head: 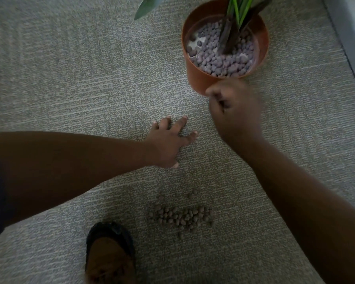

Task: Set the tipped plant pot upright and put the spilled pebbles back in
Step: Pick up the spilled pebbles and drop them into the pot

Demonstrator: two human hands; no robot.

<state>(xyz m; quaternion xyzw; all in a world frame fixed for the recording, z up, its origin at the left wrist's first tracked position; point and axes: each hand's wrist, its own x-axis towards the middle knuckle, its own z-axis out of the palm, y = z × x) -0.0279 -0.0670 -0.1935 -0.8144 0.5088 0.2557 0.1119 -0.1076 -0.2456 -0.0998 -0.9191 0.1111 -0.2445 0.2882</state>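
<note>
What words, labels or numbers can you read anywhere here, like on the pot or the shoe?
None can be read.
Plant pot: plain orange wall, no label showing.
Shoe: dark and blurred, no marking legible.
Carpet: pattern only, no text.

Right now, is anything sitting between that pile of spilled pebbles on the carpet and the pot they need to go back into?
Only the person's own hands. The left hand rests open on the carpet and the curled right hand hovers at the pot rim, both between the spilled pebbles and the pot. Otherwise, bare carpet.
</note>
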